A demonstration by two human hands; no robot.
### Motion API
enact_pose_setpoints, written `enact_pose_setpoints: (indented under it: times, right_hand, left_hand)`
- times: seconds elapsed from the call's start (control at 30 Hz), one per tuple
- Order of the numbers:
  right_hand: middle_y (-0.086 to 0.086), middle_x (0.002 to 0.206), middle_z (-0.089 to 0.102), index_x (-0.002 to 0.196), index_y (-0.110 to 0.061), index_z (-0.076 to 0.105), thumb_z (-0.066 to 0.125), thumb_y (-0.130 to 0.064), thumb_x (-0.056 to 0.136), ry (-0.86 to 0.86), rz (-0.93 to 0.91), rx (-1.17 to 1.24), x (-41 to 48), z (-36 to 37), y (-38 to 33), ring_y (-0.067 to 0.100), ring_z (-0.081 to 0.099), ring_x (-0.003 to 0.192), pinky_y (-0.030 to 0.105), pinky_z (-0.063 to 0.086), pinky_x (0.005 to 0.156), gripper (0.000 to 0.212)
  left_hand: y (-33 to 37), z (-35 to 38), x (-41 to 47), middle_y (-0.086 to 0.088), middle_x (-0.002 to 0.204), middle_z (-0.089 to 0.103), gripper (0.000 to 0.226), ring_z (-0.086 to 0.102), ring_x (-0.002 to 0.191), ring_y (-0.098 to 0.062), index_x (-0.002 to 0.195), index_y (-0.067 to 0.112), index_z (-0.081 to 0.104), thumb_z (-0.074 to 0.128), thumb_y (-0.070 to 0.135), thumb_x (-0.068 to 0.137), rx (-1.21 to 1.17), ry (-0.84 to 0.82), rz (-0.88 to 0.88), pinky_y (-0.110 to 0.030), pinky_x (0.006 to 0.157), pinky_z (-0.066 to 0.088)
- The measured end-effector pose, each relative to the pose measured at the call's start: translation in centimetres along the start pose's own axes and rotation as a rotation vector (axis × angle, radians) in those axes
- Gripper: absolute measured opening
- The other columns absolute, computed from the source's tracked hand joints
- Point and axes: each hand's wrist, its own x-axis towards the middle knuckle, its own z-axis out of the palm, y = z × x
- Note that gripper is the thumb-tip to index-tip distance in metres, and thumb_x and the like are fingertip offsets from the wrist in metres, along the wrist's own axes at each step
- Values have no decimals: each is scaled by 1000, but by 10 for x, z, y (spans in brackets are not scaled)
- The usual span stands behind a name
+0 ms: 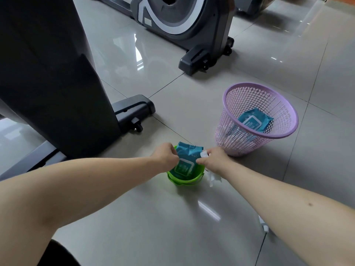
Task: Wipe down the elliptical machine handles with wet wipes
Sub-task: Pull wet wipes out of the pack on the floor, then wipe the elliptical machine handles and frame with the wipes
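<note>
A teal pack of wet wipes [189, 153] stands upright in a small green bucket [185, 180] on the tiled floor. My left hand [165, 155] pinches the pack's left edge. My right hand [214, 160] grips a crumpled white wet wipe [213, 178] that hangs below the palm, with a bit of it showing at the fingertips, which touch the pack's right edge. The elliptical machine's dark body [57, 77] rises at the left; its handles are out of view.
A pink mesh basket [259, 131] to the right holds a second teal wipes pack [253, 120]. The machine's base foot with a wheel [134, 112] lies just left of the bucket. Another exercise machine [184, 25] stands behind.
</note>
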Motion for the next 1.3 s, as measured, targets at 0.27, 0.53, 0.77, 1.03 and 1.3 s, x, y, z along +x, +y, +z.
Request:
enact_pose_setpoints:
  times: [0.27,0.53,0.77,1.03,1.3]
  right_hand:
    - [13,112,73,113,-7,69,75,-41,58,49,229,324,16,-13,-12,35,70,103,54,60,92,66]
    - [20,118,71,119,-4,60,53,-26,107,-76,397,853,-20,-42,-63,37,71,108,54,58,96,26]
    - [16,110,71,117,-10,67,54,-13,107,-115,287,692,-135,-111,-152,28,66,85,43,54,78,16]
    - [14,114,74,119,-12,71,63,-3,98,-455,169,652,-327,-241,-320,27,66,99,45,51,87,24]
    - [6,100,76,113,-14,72,54,23,84,-624,-165,423,-490,-360,-481,20,69,87,34,58,79,50]
  left_hand:
    - [12,5,14,0,99,65,9,62,88,-19,99,23,61,63,23,90,-136,147,92,-32,74,53]
    - [67,-20,-31,-11,102,72,31,75,90,-25,110,15,62,81,26,88,-425,-350,52,-43,80,65]
    - [133,-149,-125,4,92,72,31,67,68,-4,116,20,67,78,32,90,-358,-383,27,-19,62,53]
    - [252,-345,-304,-5,80,62,22,61,68,-17,95,2,67,71,24,93,-533,-256,-156,-26,63,51]
    - [356,-498,-494,-11,77,53,12,52,66,-22,79,13,52,60,7,86,-871,37,-157,-32,61,45]
